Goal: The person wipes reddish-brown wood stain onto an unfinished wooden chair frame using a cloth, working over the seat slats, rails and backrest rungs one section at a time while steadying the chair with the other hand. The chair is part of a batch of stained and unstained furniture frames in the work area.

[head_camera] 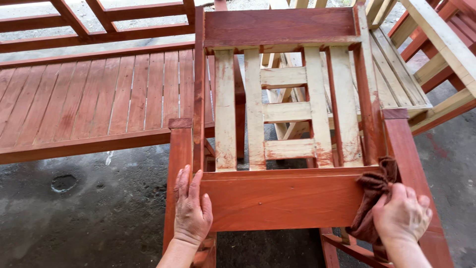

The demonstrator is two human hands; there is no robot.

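Head view looks down on a wooden chair [282, 114] lying with its red-stained front rail [285, 198] closest to the person, and everything else is placed from that rail. The rail runs flat from side to side, its long axis crossing in front of both hands. At its left end, where it meets the upright leg [179, 164], the left hand [192, 208] lies flat with fingers together and pointing away, palm pressed on the corner, gripping nothing. At the rail's right end the right hand [402, 214] is bunched around a dark brown rag [371, 198], fingers curled over it, and the rag touches the inner corner where the rail joins the right side piece [411, 168]. So the rag hand is the one on the work, while the other one steadies the frame. Beyond the rail the pale unstained slats [285, 111] stretch away to a stained back rail [280, 27]. Left of the rail and farther off sits a long slatted bench [94, 99]; below it is stained concrete floor [74, 213]
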